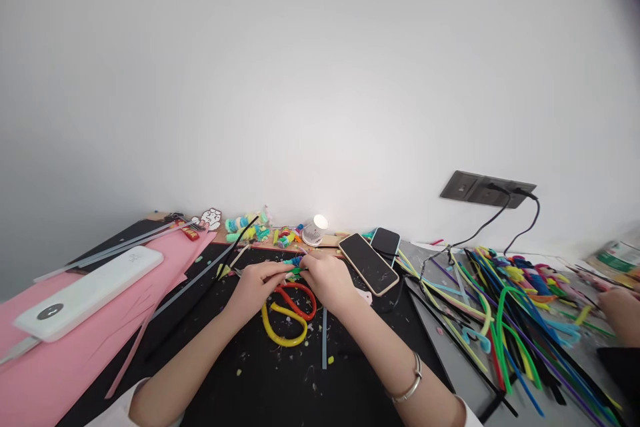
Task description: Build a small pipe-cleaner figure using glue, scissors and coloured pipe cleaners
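Observation:
My left hand (257, 290) and my right hand (327, 280) meet over the black mat (350, 387). Between their fingertips is a small blue and green fuzzy piece (295, 264), which looks like pipe cleaner. Both hands pinch it, and my fingers hide much of it. Just below them lies a pair of scissors (285, 342) with one yellow and one red handle loop; its blades are mostly hidden under my left hand. A translucent strip (325, 340) lies right of the scissors, amid small scraps.
Two phones (369, 264) lie right of my hands. Behind stand a small white cup (315, 230) and fuzzy colourful pieces (245, 227). At left, a white device (90, 293) rests on pink sheets (45, 393). Pipe cleaners (505, 333) and another person's hand (620, 313) are at right.

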Demonstrator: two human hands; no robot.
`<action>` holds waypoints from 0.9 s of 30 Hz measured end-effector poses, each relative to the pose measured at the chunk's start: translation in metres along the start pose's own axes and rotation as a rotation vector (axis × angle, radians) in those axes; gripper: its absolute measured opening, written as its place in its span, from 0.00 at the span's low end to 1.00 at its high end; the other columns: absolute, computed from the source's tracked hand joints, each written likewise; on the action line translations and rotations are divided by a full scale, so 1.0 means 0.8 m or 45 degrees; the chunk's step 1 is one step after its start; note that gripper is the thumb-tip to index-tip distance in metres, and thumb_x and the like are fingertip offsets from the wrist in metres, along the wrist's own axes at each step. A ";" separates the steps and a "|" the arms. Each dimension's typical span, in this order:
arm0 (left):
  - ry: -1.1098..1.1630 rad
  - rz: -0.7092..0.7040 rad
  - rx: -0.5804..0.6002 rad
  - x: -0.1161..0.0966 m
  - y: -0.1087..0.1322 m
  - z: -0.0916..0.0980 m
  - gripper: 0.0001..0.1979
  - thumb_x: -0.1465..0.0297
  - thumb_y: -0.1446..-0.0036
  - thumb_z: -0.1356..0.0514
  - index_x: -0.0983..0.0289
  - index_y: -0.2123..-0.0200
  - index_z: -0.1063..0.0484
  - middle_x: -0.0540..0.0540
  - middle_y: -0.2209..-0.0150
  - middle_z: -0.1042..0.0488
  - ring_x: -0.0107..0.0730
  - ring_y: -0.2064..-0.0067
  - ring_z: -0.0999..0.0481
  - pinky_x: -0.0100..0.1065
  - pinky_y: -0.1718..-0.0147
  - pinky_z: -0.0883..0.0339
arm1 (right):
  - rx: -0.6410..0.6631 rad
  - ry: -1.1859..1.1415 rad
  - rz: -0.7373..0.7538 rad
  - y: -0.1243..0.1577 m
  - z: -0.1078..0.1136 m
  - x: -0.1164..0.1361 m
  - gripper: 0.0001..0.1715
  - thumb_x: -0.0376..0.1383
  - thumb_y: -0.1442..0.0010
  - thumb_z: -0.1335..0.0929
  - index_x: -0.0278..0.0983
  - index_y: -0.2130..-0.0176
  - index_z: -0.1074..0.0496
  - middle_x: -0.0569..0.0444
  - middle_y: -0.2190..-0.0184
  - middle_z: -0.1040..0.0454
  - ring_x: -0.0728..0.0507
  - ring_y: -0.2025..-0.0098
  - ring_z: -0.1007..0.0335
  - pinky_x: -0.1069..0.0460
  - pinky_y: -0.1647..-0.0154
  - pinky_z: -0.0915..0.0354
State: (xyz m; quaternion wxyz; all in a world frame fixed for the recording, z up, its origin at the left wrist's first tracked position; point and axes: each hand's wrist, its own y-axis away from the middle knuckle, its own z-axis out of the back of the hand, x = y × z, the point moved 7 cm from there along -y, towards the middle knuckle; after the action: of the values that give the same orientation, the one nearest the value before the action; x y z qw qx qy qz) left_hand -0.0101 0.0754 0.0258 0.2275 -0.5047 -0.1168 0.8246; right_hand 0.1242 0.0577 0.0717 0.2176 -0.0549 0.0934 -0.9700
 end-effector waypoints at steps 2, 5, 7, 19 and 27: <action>-0.006 -0.010 0.024 0.000 0.000 -0.003 0.12 0.70 0.44 0.43 0.60 0.62 0.19 0.53 0.64 0.18 0.38 0.62 0.20 0.36 0.59 0.27 | 0.026 0.037 0.010 0.000 -0.002 0.000 0.06 0.34 0.37 0.35 0.37 0.61 0.27 0.50 0.61 0.23 0.41 0.58 0.27 0.53 0.66 0.40; -0.006 -0.007 0.033 0.002 0.001 -0.005 0.12 0.70 0.44 0.42 0.59 0.62 0.19 0.53 0.63 0.18 0.39 0.61 0.20 0.36 0.58 0.26 | 0.046 0.078 0.048 0.001 -0.004 0.001 0.07 0.33 0.37 0.36 0.37 0.62 0.27 0.50 0.63 0.23 0.42 0.60 0.27 0.53 0.67 0.40; 0.009 0.009 0.036 0.003 0.001 -0.006 0.11 0.70 0.45 0.41 0.58 0.61 0.19 0.53 0.61 0.18 0.39 0.60 0.20 0.36 0.57 0.26 | 0.044 0.107 0.071 0.002 -0.003 0.002 0.08 0.32 0.36 0.37 0.37 0.63 0.27 0.50 0.63 0.23 0.42 0.61 0.27 0.53 0.67 0.40; 0.038 0.085 -0.071 0.004 0.000 0.004 0.11 0.67 0.46 0.41 0.59 0.63 0.19 0.54 0.65 0.18 0.37 0.66 0.20 0.36 0.63 0.25 | 0.083 0.111 -0.023 -0.002 -0.004 -0.007 0.10 0.33 0.35 0.38 0.37 0.59 0.28 0.47 0.59 0.23 0.41 0.59 0.26 0.52 0.66 0.38; 0.084 0.337 -0.269 0.029 0.003 0.021 0.15 0.65 0.47 0.41 0.61 0.58 0.21 0.54 0.65 0.18 0.37 0.68 0.20 0.36 0.66 0.25 | 0.092 0.113 -0.208 -0.013 0.010 -0.041 0.13 0.35 0.34 0.40 0.36 0.60 0.28 0.46 0.62 0.23 0.40 0.60 0.26 0.52 0.65 0.38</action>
State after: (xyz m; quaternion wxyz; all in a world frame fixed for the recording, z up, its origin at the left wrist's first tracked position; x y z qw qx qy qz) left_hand -0.0349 0.0854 0.0145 0.0662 -0.5634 -0.1277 0.8136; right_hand 0.1504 0.0798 0.0794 0.1353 -0.0114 0.0630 -0.9887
